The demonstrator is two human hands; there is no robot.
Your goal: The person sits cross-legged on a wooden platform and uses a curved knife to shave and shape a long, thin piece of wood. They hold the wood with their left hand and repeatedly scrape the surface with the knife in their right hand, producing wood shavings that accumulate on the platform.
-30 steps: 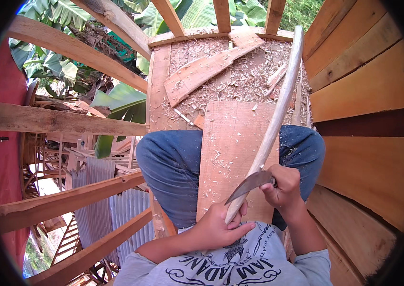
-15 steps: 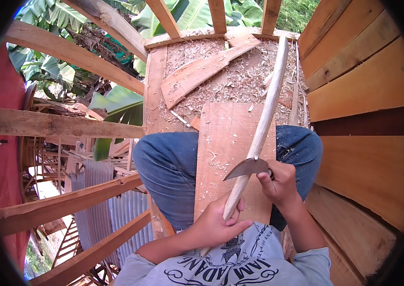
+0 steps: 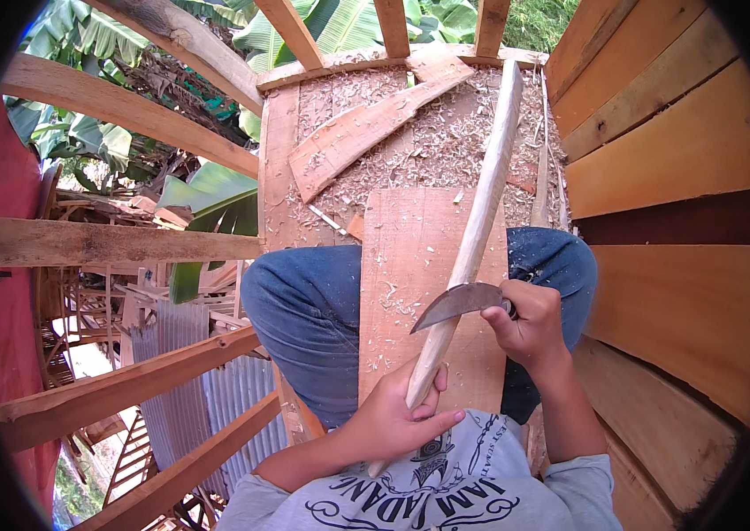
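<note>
A long pale wooden stick (image 3: 485, 199) runs from near my shirt up to the far end of the floor. My left hand (image 3: 403, 409) is wrapped round its lower part. In my right hand (image 3: 530, 323) is a curved knife (image 3: 456, 303), gripped by its handle, which my fingers mostly hide. The dark blade lies across the stick, its tip pointing left. Under the stick, a flat wooden board (image 3: 393, 265) rests between my legs, with curly shavings scattered on it.
Shavings (image 3: 428, 133) cover the wooden floor ahead, where an angled plank (image 3: 348, 142) lies. Wooden rails (image 3: 118, 241) stand at the left, with corrugated sheeting (image 3: 172, 372) below. A plank wall (image 3: 676, 301) closes the right side. Banana leaves (image 3: 357, 35) show beyond.
The knife has turned slightly on the stick, its handle end a little higher. My right hand has moved slightly right and up. The whole view has shifted a little.
</note>
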